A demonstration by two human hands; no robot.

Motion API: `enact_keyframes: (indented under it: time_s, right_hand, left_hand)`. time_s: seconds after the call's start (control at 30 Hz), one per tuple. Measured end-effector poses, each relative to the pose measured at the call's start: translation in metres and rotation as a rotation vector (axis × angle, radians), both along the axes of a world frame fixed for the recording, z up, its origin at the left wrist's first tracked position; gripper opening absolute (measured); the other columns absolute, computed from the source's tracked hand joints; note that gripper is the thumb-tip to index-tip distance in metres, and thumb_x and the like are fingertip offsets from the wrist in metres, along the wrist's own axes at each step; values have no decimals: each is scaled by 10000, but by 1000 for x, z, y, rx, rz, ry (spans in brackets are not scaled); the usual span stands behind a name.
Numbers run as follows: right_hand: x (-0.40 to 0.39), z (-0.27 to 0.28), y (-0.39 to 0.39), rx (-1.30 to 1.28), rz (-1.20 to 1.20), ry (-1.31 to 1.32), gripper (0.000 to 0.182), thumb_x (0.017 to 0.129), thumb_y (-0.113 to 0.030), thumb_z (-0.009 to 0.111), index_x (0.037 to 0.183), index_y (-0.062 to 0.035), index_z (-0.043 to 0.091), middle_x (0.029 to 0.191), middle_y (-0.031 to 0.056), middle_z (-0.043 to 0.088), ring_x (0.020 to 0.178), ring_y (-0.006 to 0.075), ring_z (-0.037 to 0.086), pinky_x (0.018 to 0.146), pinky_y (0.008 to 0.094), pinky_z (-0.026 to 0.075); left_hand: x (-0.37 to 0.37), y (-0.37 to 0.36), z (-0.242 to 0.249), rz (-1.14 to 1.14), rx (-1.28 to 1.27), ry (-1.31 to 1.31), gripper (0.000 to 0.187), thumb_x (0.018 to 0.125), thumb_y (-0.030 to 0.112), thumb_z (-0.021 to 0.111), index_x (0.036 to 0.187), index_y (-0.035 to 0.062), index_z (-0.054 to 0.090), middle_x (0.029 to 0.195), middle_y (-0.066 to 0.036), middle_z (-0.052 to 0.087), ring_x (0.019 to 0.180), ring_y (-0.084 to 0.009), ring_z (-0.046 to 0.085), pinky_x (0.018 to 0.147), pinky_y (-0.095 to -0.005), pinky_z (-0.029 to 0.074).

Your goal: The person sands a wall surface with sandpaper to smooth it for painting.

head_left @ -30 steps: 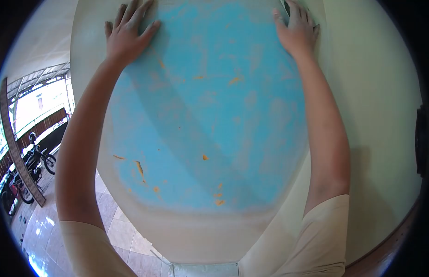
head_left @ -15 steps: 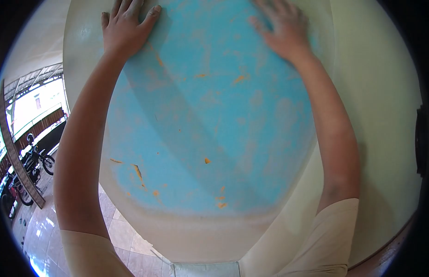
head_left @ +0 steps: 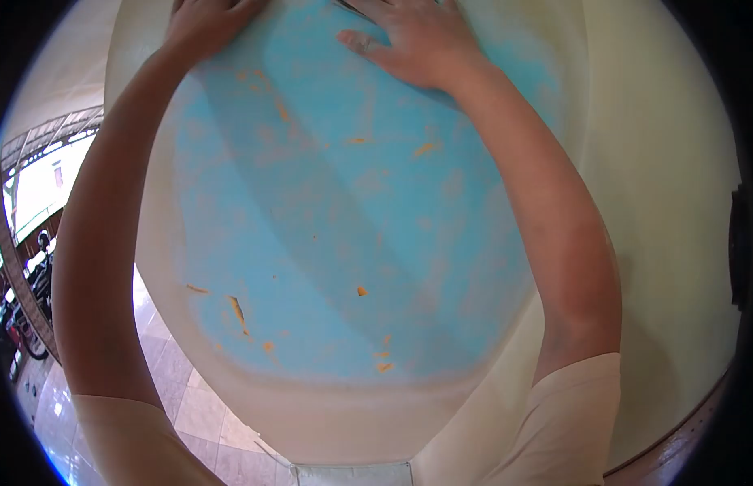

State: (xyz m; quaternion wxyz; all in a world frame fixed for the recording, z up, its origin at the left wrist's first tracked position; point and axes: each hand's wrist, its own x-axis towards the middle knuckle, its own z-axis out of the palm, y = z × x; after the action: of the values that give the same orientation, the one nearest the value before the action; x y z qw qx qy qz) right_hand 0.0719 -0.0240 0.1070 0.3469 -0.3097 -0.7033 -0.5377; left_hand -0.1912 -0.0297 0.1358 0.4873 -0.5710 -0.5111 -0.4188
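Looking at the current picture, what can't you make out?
In the head view:
- Left hand: fingertips cut off by the top edge.
- Right hand: fingertips also cut off by the top edge.
- Thin dark-edged item: mostly hidden by the right hand and top edge; I can't tell what it is.
- Motorcycle: partly hidden by the left arm, with small details unclear.

1 left grip [head_left: 210,23], 1 right grip [head_left: 425,39], 1 blue-patched panel [head_left: 457,283], 2 sleeves [head_left: 567,413].
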Motion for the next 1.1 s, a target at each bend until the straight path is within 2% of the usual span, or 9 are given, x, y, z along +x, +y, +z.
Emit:
enact_keyframes:
  time_s: [0.03, 0.13, 0.2, 0.3, 0.47, 0.6, 0.73, 0.87, 1.1]
  right_hand:
    - [2, 2, -2, -22, 23, -58, 614, 1014, -518, 370, 1523, -176, 350, 1606, 59, 263, 1509, 250, 152, 1241, 503, 82]
    - [27, 31, 15, 20, -168, 240, 633, 1028, -518, 326, 1569, -196, 254, 1650, 32, 157, 1524, 235, 106, 1242, 491, 81]
    - [39, 48, 22, 42, -136, 513, 635, 1036, -507, 312, 1581, -197, 211, 1662, 22, 109, 1526, 228, 98, 1241, 494, 75]
    - [13, 39, 14, 57, -97, 607, 658, 1029, -530, 313, 1584, -195, 196, 1661, 24, 115, 1526, 230, 97, 1239, 498, 72]
    - [-45, 17, 20, 101, -102, 275, 697, 1009, -575, 337, 1578, -190, 224, 1657, 31, 128, 1523, 243, 108, 1238, 500, 74]
    - [-22, 9, -1, 28, -97, 80, 683, 1010, -569, 344, 1572, -192, 248, 1655, 33, 140, 1521, 245, 122, 1239, 492, 75]
    - [43, 35, 22, 53, -177, 598, 611, 1047, -455, 333, 1588, -216, 180, 1663, 28, 116, 1528, 241, 98, 1240, 479, 60]
    - [35, 28, 18, -9, -183, 797, 625, 1044, -458, 344, 1592, -221, 160, 1663, 42, 113, 1530, 245, 92, 1239, 477, 58]
    - [-14, -14, -5, 34, -35, 54, 627, 1013, -514, 389, 1555, -212, 300, 1652, 62, 157, 1518, 270, 141, 1235, 488, 110]
  left_hand:
    - [-1, -1, 7, 21, 18, -20, 670, 999, 559, 365, 1580, 258, 224, 1665, -39, 107, 1535, -250, 27, 1228, -506, 12]
    - [-2, 7, 6, 31, 48, -25, 655, 1005, 555, 349, 1580, 268, 223, 1665, -28, 107, 1536, -237, 30, 1232, -482, 5]
    - [-1, 5, 1, -4, 45, -6, 648, 1008, 547, 347, 1580, 267, 224, 1665, -26, 112, 1535, -235, 35, 1234, -476, 9]
    - [3, 5, -5, -20, 55, -22, 634, 1013, 528, 345, 1577, 258, 236, 1662, -25, 126, 1535, -230, 48, 1237, -463, 23]
    - [0, 0, -8, -79, 128, -4, 616, 1015, 503, 367, 1559, 224, 293, 1653, -35, 171, 1531, -226, 81, 1239, -459, 46]
    - [-7, -1, -6, -92, 141, 20, 608, 1014, 494, 377, 1550, 216, 317, 1648, -39, 189, 1529, -226, 95, 1239, -459, 56]
    - [-8, 1, -12, -86, 166, 9, 602, 1018, 490, 369, 1551, 216, 317, 1648, -34, 191, 1528, -216, 103, 1239, -453, 60]
    - [-5, 5, -18, -64, 205, 11, 596, 1022, 491, 361, 1549, 217, 320, 1648, -21, 192, 1527, -209, 106, 1240, -448, 60]
    - [1, -3, -17, -37, 175, -13, 584, 1027, 462, 361, 1551, 208, 319, 1650, -24, 186, 1529, -204, 96, 1240, -435, 55]
